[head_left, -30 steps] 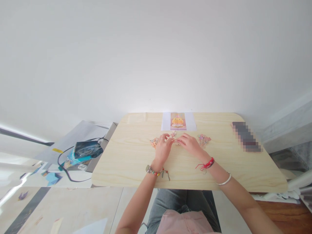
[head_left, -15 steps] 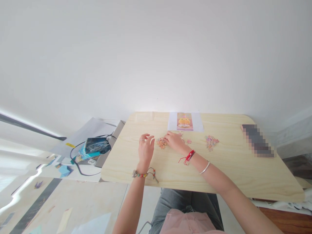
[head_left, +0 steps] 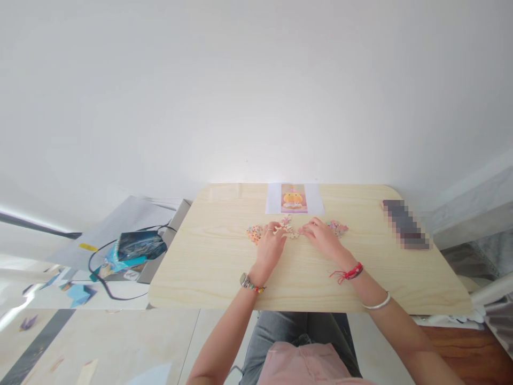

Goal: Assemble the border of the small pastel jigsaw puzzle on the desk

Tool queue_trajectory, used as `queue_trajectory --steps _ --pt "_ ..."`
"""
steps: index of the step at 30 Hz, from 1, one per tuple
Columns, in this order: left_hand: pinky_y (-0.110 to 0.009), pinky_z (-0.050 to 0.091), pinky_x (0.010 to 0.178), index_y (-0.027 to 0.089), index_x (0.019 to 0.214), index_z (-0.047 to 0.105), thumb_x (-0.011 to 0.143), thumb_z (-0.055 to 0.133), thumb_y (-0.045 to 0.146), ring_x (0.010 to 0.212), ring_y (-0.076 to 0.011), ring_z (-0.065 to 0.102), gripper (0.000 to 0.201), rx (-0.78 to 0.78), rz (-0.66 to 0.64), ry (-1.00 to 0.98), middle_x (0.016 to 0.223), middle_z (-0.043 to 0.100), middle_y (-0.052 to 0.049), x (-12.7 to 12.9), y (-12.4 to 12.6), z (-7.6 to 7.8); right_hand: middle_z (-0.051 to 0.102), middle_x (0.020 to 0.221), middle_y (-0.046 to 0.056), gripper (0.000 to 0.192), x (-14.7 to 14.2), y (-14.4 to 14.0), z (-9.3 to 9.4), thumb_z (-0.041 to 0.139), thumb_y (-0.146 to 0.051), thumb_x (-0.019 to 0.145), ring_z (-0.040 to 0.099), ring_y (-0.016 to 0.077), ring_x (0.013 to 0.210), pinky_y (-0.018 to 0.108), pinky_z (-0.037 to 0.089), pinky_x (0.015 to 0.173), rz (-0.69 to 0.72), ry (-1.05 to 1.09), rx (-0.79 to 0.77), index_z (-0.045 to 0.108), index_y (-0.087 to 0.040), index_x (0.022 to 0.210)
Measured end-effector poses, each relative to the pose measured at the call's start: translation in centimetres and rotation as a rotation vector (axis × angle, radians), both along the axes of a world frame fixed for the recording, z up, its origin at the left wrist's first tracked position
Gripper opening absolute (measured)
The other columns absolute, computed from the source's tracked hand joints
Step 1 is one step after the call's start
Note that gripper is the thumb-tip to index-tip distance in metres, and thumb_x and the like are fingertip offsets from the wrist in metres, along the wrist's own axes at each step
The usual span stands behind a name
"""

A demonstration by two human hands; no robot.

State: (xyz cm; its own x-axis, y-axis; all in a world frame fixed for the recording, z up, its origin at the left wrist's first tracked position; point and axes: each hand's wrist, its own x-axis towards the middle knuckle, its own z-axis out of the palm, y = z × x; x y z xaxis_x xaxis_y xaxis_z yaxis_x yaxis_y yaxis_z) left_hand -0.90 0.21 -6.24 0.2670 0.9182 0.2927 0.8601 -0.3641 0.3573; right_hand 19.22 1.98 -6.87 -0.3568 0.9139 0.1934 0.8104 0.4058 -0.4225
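My left hand (head_left: 271, 247) rests over a small cluster of jigsaw puzzle pieces (head_left: 289, 229) in the middle of the table, its fingers curled onto their left side. To the right of that cluster, my right hand (head_left: 325, 239) pinches a pinkish puzzle piece (head_left: 302, 231) close to the tabletop. A heap of orange-toned pieces (head_left: 253, 233) lies just left of my left hand. Behind my right hand sits a second heap, pink and purple (head_left: 339, 228), partly covered by the hand. Fingertips hide parts of the middle cluster.
A white sheet with a printed picture of a yellow figure (head_left: 294, 199) lies at the back of the wooden table (head_left: 208, 267), near the wall. A dark blurred-out object (head_left: 406, 224) lies at the right. Left of the table, a box (head_left: 160, 264) holds packets and a black strap.
My left hand has moved right onto the middle pieces. My right hand has left the orange heap for the right side of the cluster. The view has shifted slightly.
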Motion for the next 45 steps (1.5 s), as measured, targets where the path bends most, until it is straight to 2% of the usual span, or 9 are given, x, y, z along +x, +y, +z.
queue_trajectory --steps 6,9,15,21,27,36,45 --pt "-0.028 0.049 0.073 0.022 0.090 0.062 0.079 0.056 0.015 0.092 -0.0171 0.049 0.014 -0.022 -0.019 0.039 0.105 0.049 -0.005 1.7 0.1 -0.2 0.056 0.091 0.006 0.013 -0.8 0.4 -0.5 0.049 -0.024 0.085 0.057 0.0166 0.080 0.028 0.042 0.073 -0.018 0.013 0.010 0.061 -0.017 0.083" --pt "-0.029 0.049 0.076 0.021 0.090 0.062 0.081 0.054 0.018 0.095 -0.0175 0.048 0.012 -0.030 -0.019 0.058 0.106 0.049 -0.006 2.0 0.3 0.0 0.056 0.090 0.006 0.011 -0.4 0.7 -0.9 0.052 -0.025 0.084 0.057 0.0167 0.081 0.029 0.043 0.075 -0.015 0.057 0.004 0.060 -0.017 0.084" --pt "-0.031 0.047 0.077 0.018 0.081 0.064 0.082 0.052 0.017 0.100 -0.0208 0.046 0.012 -0.046 -0.049 0.112 0.106 0.050 -0.008 3.3 2.1 0.3 0.056 0.092 0.006 0.011 0.1 1.2 -1.2 0.050 -0.018 0.084 0.057 0.0158 0.082 0.028 0.042 0.075 -0.048 0.044 0.006 0.061 -0.016 0.085" --pt "-0.034 0.046 0.076 0.016 0.075 0.065 0.083 0.050 0.021 0.100 -0.0233 0.045 0.017 -0.051 -0.083 0.149 0.104 0.053 -0.010 4.3 3.3 -0.2 0.055 0.086 0.005 0.013 -0.3 1.4 -0.7 0.049 -0.015 0.084 0.056 0.0138 0.072 0.026 0.040 0.066 0.023 -0.028 0.025 0.060 -0.017 0.077" --pt "-0.033 0.046 0.077 0.015 0.075 0.064 0.082 0.051 0.015 0.098 -0.0223 0.047 0.014 -0.039 -0.082 0.143 0.102 0.054 -0.011 4.1 3.4 -0.4 0.055 0.084 0.006 0.014 -0.1 1.3 -0.9 0.047 -0.013 0.084 0.055 0.0155 0.072 0.027 0.040 0.064 0.047 -0.063 0.103 0.059 -0.017 0.078" --pt "-0.030 0.048 0.076 0.018 0.080 0.062 0.082 0.052 0.017 0.095 -0.0178 0.048 0.010 0.043 -0.101 0.068 0.108 0.049 -0.007 3.2 2.6 1.2 0.056 0.088 0.006 0.020 0.0 0.4 0.2 0.040 -0.022 0.090 0.056 0.0175 0.080 0.031 0.044 0.072 0.038 0.107 0.172 0.058 -0.018 0.083" --pt "-0.031 0.049 0.077 0.019 0.079 0.061 0.082 0.053 0.018 0.094 -0.0172 0.048 0.009 0.090 -0.100 0.037 0.108 0.048 -0.007 2.5 2.0 1.0 0.057 0.088 0.006 0.019 -0.6 -0.2 0.5 0.040 -0.020 0.089 0.055 0.0180 0.083 0.031 0.043 0.075 0.030 0.125 0.140 0.059 -0.019 0.085"
